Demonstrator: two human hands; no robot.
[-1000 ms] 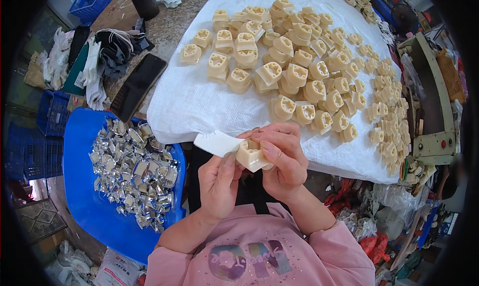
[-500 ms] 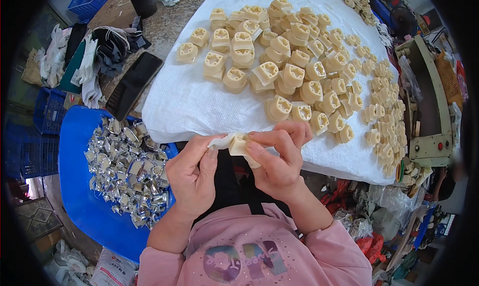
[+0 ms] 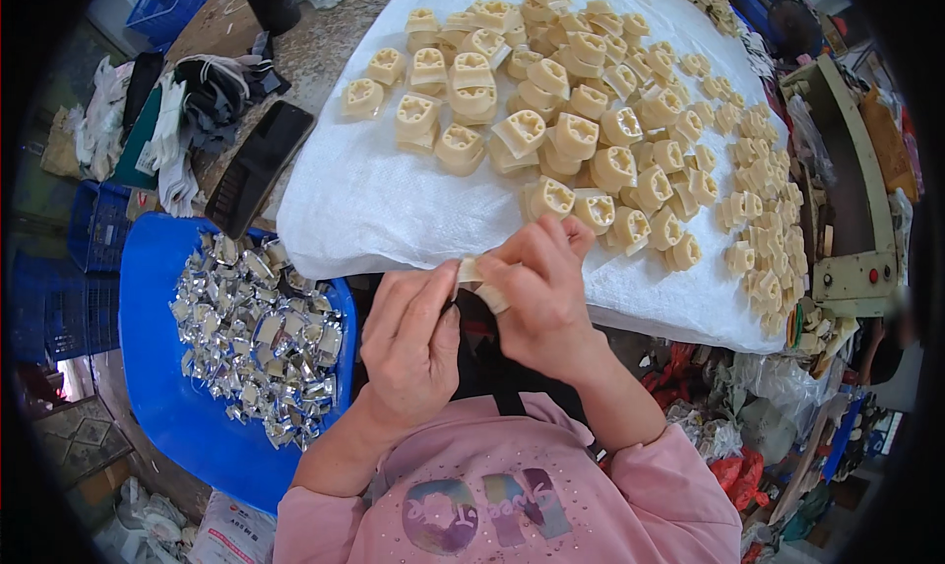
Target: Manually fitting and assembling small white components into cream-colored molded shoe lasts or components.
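Between my hands, just off the near edge of the white-covered surface, is a small cream moulded piece (image 3: 489,295), mostly hidden by fingers. My right hand (image 3: 541,288) is closed around it. From the other side my left hand (image 3: 411,340) pinches its edge, thumb and fingertips pressed together. Beyond my hands, many similar cream moulded pieces (image 3: 460,149) lie on the white woven sheet (image 3: 345,205), some stacked. Their tops show a hollow with small holes, and thin flaps stick out at the sides of some.
To the left, a blue tub (image 3: 148,367) holds a heap of small silvery and beige pieces (image 3: 256,347). A dark phone (image 3: 261,165) and gloves (image 3: 219,87) lie on the worn table. A pale green metal machine frame (image 3: 851,283) stands at right, above plastic bags (image 3: 738,466).
My left hand has turned inward and moved right, closer to my right hand. The white strip at its fingertips is now out of sight. The piece is more covered by fingers.
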